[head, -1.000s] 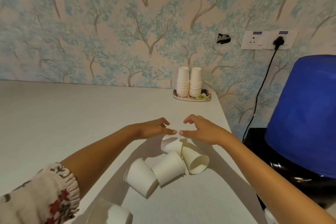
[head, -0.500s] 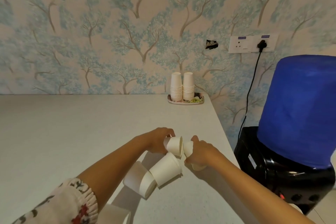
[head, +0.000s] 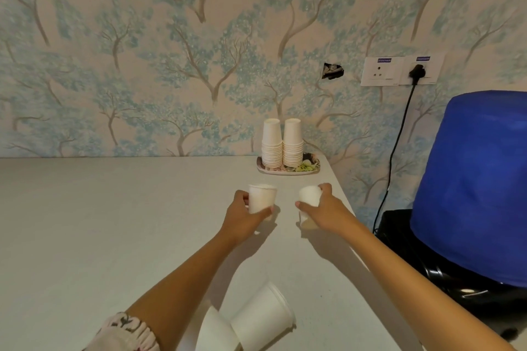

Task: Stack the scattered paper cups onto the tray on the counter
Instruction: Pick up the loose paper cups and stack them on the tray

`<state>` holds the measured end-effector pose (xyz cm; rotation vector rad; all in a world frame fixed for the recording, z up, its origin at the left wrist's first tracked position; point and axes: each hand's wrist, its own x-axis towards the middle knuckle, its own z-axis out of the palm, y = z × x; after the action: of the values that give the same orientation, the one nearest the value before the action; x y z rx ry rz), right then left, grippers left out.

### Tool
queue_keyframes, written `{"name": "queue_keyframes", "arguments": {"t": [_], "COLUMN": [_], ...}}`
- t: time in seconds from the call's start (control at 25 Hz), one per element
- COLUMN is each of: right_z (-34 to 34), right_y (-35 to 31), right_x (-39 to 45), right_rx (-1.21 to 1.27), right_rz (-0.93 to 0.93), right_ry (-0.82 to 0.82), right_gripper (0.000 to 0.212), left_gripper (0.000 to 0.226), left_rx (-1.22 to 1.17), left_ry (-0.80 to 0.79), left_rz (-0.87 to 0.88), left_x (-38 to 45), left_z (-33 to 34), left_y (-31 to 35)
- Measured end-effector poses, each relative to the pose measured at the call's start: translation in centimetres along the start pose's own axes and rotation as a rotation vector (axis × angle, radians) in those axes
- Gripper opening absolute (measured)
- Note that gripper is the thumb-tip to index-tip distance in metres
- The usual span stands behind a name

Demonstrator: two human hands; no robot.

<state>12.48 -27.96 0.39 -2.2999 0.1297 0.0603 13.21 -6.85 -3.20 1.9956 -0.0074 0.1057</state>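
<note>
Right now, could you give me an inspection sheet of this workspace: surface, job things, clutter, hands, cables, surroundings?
Surface: pale grey counter, meeting the wall.
Job's things: tray at the counter's far right corner carrying two cup stacks; two loose cups lying on their sides near the front edge.
Clutter: nothing seen.
Hands: left hand grips a held cup; right hand grips a second held cup.
Cables: black cord runs down from the wall socket.
Surroundings: tree-patterned wallpaper with a small hole; blue-covered bottle on a black dispenser.
</note>
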Motion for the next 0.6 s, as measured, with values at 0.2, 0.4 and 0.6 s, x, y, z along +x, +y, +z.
{"name": "queue_keyframes", "arguments": {"t": [0.2, 0.4, 0.6], "right_z": [1.5, 0.8, -2.5], "right_y": [-1.6, -3.0, -5.2], "right_x": [6.3, 11.8, 17.4], "right_rx": [0.183, 0.281, 0.196], "right_rz": [-0.156, -0.309, -0.480], "right_ry": [0.108, 0.293, 0.500], "right_gripper": [0.070, 0.068, 0.070], "left_gripper": [0.057, 0.058, 0.060], "left_rx": [-0.155, -0.453, -0.389], "left_ry": [0.138, 0.043, -0.027], "left_rz": [0.008, 0.030, 0.135], "left_x": [5.3, 8.6, 9.6], "left_z": [1.2, 2.3, 3.0], "left_y": [-1.2, -3.7, -5.5]}}
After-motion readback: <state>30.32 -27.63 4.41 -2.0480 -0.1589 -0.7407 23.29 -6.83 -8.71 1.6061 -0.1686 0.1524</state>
